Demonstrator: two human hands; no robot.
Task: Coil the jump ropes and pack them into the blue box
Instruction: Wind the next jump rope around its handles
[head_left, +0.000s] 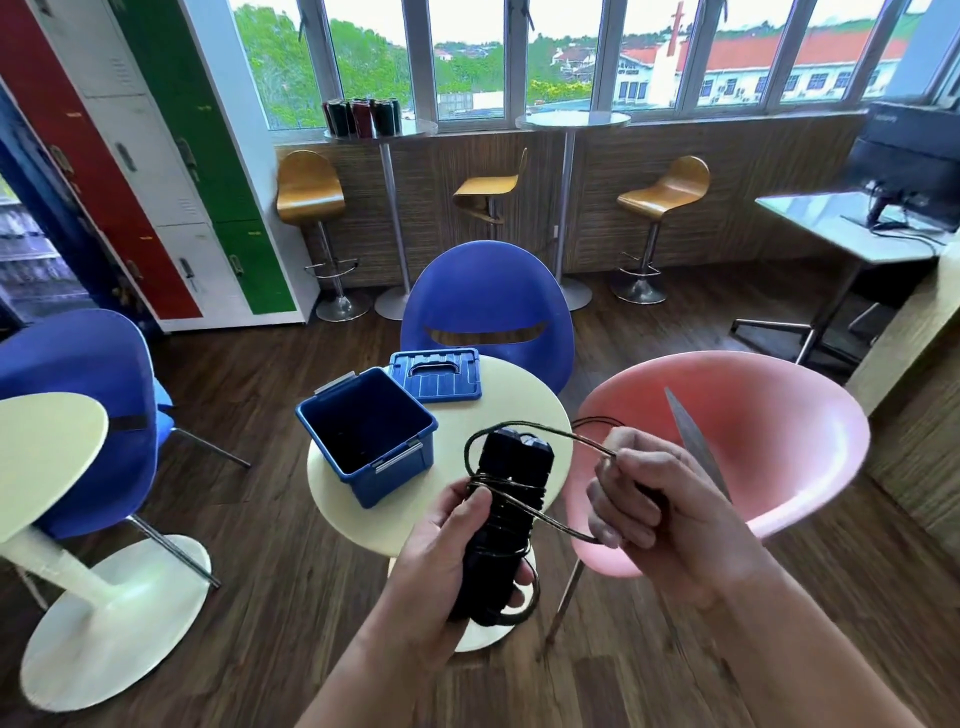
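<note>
My left hand (457, 551) grips the two black jump rope handles (506, 512) held together and upright, with several turns of thin dark cord (511, 491) wound around their middle. My right hand (649, 499) pinches a loop of the same cord to the right of the handles. Both hands hover over the near edge of the small round cream table (519, 395). The open blue box (366, 431) stands on that table to the left of the handles; its inside looks dark. Its blue lid (436, 374) lies flat behind it.
A pink chair (753, 415) stands right of the table, a blue chair (488, 296) behind it, another blue chair (88, 415) and a white table (47, 447) at left. Coloured lockers, bar stools and a desk with a monitor line the room's edges.
</note>
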